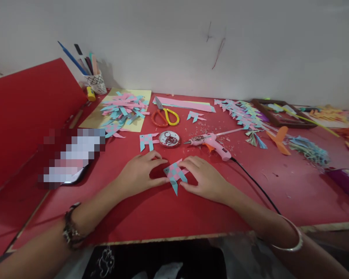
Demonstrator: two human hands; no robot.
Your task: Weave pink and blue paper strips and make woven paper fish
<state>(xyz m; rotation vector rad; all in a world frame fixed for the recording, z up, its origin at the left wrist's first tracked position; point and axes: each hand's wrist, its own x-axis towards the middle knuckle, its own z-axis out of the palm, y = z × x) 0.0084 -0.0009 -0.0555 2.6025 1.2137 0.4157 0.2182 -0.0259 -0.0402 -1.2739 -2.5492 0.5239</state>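
A woven pink and light-blue paper fish [175,171] lies just above the red table, between my two hands. My left hand [139,174] holds its left side, by the head, with thumb and forefinger. At the fish's right edge, my right hand [205,179] grips it with curled fingers and thumb. Just beyond my fingers sit another paper fish [147,142] and a small round dish [169,138] with dark curled bits inside. A pink glue gun [211,144] rests past my right hand, its black cord running toward the table's front edge.
Scissors [165,117] with red and yellow handles lie near a heap of paper strips [125,106]. A phone [78,159] leans at left, below a pen cup [95,83]. Finished-looking fish garlands [238,112] and a brown tray [285,114] occupy the right back.
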